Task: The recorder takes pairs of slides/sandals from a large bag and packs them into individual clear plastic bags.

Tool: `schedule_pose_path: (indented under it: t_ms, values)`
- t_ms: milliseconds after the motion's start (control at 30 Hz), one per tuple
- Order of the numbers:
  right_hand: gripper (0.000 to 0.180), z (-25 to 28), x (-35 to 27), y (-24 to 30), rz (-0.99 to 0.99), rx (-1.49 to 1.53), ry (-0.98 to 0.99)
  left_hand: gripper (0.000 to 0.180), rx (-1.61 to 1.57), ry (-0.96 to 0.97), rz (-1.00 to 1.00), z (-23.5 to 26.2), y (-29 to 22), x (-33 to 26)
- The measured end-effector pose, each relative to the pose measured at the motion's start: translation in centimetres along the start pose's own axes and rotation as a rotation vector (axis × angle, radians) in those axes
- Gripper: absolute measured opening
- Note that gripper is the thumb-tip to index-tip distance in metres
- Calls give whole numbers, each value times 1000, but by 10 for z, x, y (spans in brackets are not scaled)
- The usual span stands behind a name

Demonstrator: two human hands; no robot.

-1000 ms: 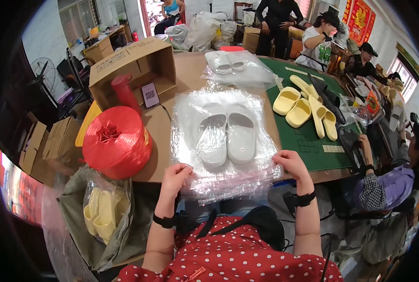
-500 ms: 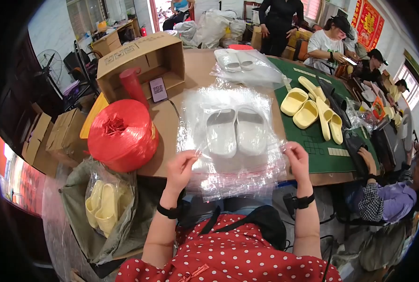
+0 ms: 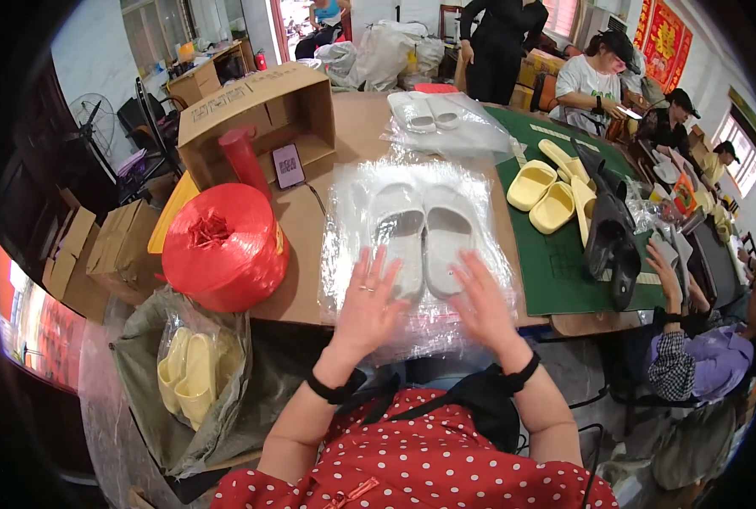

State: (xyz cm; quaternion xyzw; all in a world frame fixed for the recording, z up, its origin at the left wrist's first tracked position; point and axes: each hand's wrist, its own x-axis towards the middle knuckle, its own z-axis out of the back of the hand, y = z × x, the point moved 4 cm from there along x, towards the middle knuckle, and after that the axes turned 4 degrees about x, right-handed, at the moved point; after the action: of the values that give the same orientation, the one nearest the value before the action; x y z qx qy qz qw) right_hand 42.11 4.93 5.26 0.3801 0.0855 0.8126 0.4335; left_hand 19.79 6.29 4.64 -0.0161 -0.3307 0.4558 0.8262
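Observation:
Two pale grey slides lie side by side inside a clear plastic bag [image 3: 352, 204] in front of me: the left slide [image 3: 397, 222] and the right slide [image 3: 451, 222]. The bag rests on a stack of similar clear bags at the table's near edge. With fingers spread, my left hand [image 3: 368, 305] is over the near end of the left slide. My right hand [image 3: 481, 304], somewhat blurred and also spread, is over the near end of the right slide. Neither hand grips anything; whether the palms press on the plastic I cannot tell.
On the left are a red twine roll [image 3: 223, 246], a red tube [image 3: 246, 161], a phone [image 3: 288, 165] and an open carton [image 3: 263, 97]. A sack [image 3: 140, 360] holds bagged yellow slides. Another bagged pair [image 3: 424, 112] lies beyond; yellow slides [image 3: 553, 208] and black slides [image 3: 611, 233] are on the green mat.
Both hands have let go of the bag's near edge, opened and moved inward over the slides. On the right, a co-worker has put more black slides on the mat.

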Motion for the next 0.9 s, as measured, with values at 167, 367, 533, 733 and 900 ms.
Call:
schedule_pose_path:
  t_ms: [167,367,533,733,900]
  values:
    - [70,-48,-20,-31,-108,-93,186,69,54,167,22,-59,16,-16]
    - [69,-39,-31,-49,-292,89,45,87,-13,42,285,-62,39,-34]
    - [65,-43,-32,-66,-377,134,-47,92,-81,73,511,-63,39,-26]
    - [67,-47,-36,-73,-402,176,-74,78,53,-5,408,-55,25,-9]
    - [69,-47,-36,-86,-517,437,-109,69,-101,-149,358,-52,17,-4]
